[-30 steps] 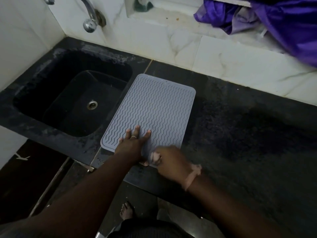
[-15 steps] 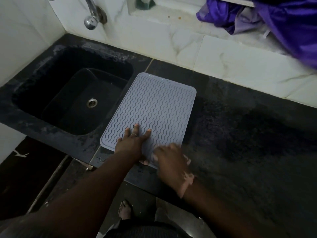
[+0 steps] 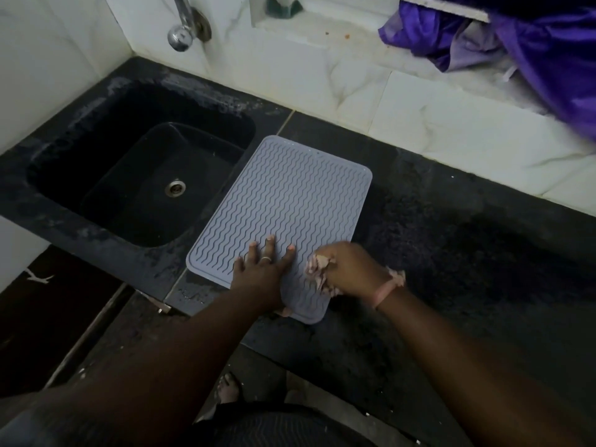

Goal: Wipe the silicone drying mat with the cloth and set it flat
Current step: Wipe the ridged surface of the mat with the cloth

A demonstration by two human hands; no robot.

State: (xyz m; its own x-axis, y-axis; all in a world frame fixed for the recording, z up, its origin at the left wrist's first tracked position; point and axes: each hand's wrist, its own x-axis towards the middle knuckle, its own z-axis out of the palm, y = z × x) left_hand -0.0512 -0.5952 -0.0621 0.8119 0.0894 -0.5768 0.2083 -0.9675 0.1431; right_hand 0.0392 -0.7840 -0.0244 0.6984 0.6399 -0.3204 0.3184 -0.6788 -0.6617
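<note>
While lying flat on the dark counter (image 3: pixel 451 259) just right of the black sink (image 3: pixel 142 182), taking up the space between basin and bare stone: grey silicone drying mat (image 3: pixel 290 204), wavy ribs up. Pressing down on its near edge with fingers spread and palm flat: left hand (image 3: pixel 261 272), ring showing. Bunching a pale pink cloth (image 3: pixel 317 272) in curled fingers and resting it on the mat's near right edge: right hand (image 3: pixel 351 272), pink band at the wrist.
</note>
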